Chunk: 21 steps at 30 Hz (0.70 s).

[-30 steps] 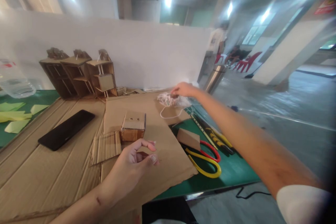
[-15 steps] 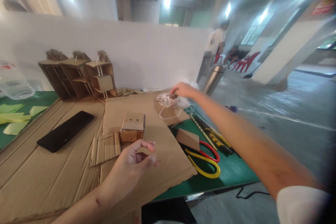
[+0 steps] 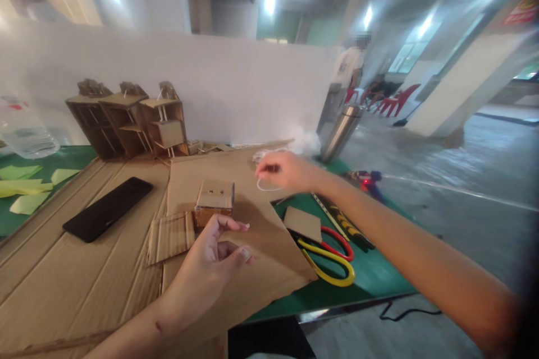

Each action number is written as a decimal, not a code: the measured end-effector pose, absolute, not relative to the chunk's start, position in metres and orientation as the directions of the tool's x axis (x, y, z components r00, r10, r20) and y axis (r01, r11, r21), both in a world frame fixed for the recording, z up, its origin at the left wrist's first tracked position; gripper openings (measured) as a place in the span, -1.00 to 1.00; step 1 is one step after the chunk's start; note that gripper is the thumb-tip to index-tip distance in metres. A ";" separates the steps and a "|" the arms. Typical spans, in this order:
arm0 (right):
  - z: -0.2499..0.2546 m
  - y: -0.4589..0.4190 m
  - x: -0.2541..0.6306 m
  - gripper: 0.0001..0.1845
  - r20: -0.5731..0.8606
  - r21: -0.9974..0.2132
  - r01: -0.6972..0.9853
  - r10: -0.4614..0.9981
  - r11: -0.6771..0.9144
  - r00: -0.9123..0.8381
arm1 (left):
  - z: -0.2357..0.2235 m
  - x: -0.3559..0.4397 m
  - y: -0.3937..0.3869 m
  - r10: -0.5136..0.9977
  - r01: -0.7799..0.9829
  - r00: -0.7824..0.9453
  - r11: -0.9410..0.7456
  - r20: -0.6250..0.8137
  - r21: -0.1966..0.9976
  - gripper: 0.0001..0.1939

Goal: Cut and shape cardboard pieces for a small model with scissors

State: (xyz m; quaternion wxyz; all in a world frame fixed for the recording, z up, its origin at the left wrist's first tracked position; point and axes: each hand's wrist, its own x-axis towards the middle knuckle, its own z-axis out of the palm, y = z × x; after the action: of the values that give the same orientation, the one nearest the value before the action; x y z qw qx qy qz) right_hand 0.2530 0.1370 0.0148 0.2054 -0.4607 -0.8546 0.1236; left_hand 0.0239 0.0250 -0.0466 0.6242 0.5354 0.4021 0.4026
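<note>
My left hand hovers over the cardboard sheet, thumb and curved fingers apart and nothing between them. Just behind its fingertips sits a small cardboard box with two holes in its top. A corrugated cardboard piece lies left of that box. My right hand is closed in a pinch in front of a tangle of white string; what the fingers hold, if anything, is hidden. A loop of the string shows below this hand.
Scissors with red and yellow handles lie at right, partly under a cardboard square. Beyond are a utility knife, a steel flask and a cardboard shelf model. A black phone lies left. Someone stands in the background.
My right hand has drawn back from the string tangle, toward me and slightly down. My left hand keeps almost the same place and pose.
</note>
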 end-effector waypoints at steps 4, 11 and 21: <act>0.004 0.074 0.234 -0.86 0.291 -0.457 0.552 0.704 0.697 -0.648 | -0.048 0.024 0.024 0.923 -0.121 0.379 0.116 -0.063 0.986 -0.75; -0.017 0.054 0.230 -0.86 0.394 -0.470 0.433 0.622 0.769 -0.677 | -0.054 0.028 0.027 0.903 -0.096 0.425 0.119 -0.068 0.988 -0.74; -0.024 0.060 0.237 -0.94 0.491 -0.507 0.405 0.641 0.761 -0.590 | -0.051 0.030 0.028 0.914 -0.054 0.395 0.121 -0.090 0.991 -0.69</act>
State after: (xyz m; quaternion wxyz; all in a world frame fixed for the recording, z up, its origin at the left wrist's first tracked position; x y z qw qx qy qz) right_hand 0.2371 0.0597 -0.0242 0.3402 -0.2990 -0.8745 0.1734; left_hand 0.0303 0.0278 -0.0514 0.6351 0.5425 0.3966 0.3810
